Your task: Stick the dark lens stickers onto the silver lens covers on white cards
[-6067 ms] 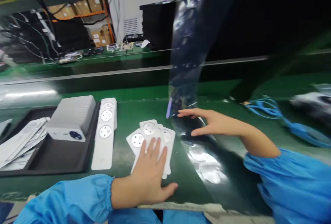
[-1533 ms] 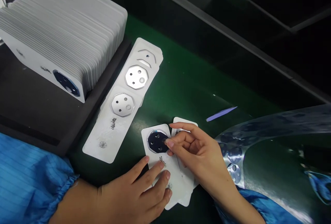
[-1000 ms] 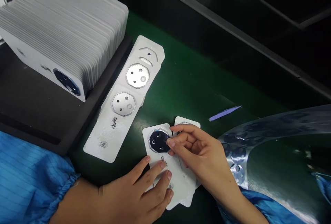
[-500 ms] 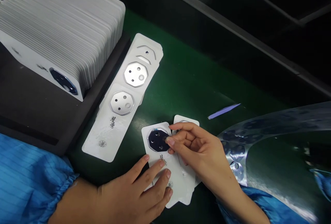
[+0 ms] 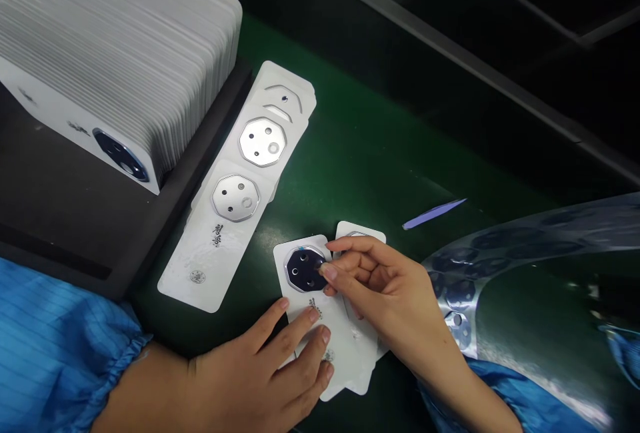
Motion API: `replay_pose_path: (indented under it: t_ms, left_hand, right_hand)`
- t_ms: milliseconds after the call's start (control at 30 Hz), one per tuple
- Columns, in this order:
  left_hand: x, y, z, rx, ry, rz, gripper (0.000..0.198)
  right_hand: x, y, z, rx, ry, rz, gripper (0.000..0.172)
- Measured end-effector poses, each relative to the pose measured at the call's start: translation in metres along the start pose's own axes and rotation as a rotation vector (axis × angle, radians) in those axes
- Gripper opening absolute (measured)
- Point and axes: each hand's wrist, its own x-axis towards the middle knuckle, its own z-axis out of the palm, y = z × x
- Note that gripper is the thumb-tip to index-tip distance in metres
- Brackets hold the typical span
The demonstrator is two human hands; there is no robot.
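A white panel [image 5: 340, 346] with a dark octagonal camera piece [image 5: 303, 269] lies at the lower centre, overlapping other white panels. My left hand [image 5: 270, 366] rests on its lower part, fingers spread. Above the right edge of the dark piece is my right hand [image 5: 373, 283], its thumb and index finger closed together at the piece; whatever is between the fingertips is too small to make out. Left of both hands lies an overlapping row of white panels [image 5: 197, 266] with light octagonal pieces [image 5: 236, 198].
A dense stack of white panels [image 5: 130, 39] stands in a black tray [image 5: 65, 186] at the upper left. A purple pointed tool [image 5: 434, 213] lies right of centre on the green surface [image 5: 350, 153]. Clear film with round dark pieces [image 5: 457, 293] curves along the right.
Both hands keep nearly the same positions. A small blue spot now shows more clearly at the top edge of the dark piece.
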Motion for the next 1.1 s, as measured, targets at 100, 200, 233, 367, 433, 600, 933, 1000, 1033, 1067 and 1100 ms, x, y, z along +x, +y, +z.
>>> replay_pose_path:
  t_ms: [100, 200, 233, 367, 433, 600, 933, 1000, 1033, 1067, 1100]
  left_hand:
    - [0.000, 0.000, -0.001, 0.013, -0.031, 0.009, 0.065]
    - [0.000, 0.000, -0.004, 0.022, -0.052, 0.006, 0.062]
    - [0.001, 0.000, -0.005, 0.025, -0.059, 0.004, 0.060]
    - [0.002, -0.001, -0.008, 0.038, -0.075, 0.007, 0.056]
    - [0.003, -0.001, -0.009, 0.044, -0.080, 0.012, 0.056]
    - [0.003, -0.002, -0.010, 0.050, -0.101, 0.033, 0.058]
    - [0.004, -0.002, -0.009, 0.062, 0.006, 0.071, 0.060]
    - [0.004, -0.001, -0.010, 0.091, -0.012, 0.089, 0.061]
    - [0.005, -0.001, -0.011, 0.103, -0.029, 0.088, 0.062]
    - [0.005, 0.000, -0.012, 0.112, -0.044, 0.085, 0.062]
    - [0.005, 0.001, -0.013, 0.120, -0.056, 0.084, 0.063]
  right_hand:
    - [0.000, 0.000, -0.001, -0.005, -0.005, 0.000, 0.029]
    - [-0.001, 0.001, -0.001, -0.002, -0.009, 0.000, 0.030]
    - [-0.001, 0.002, -0.001, 0.005, -0.012, -0.001, 0.030]
    - [0.000, 0.004, -0.001, 0.013, -0.008, -0.003, 0.028]
    - [0.000, 0.005, -0.001, 0.012, -0.007, -0.006, 0.027]
    - [0.000, 0.009, 0.001, -0.024, 0.002, -0.051, 0.025]
    - [-0.005, 0.031, 0.016, -1.002, 0.320, -0.912, 0.015]
    - [-0.001, 0.030, 0.014, -1.174, 0.386, -0.899, 0.026]
    - [0.001, 0.029, 0.013, -1.216, 0.412, -0.862, 0.035]
    - [0.003, 0.029, 0.012, -1.223, 0.422, -0.830, 0.042]
    - [0.006, 0.029, 0.011, -1.200, 0.411, -0.815, 0.046]
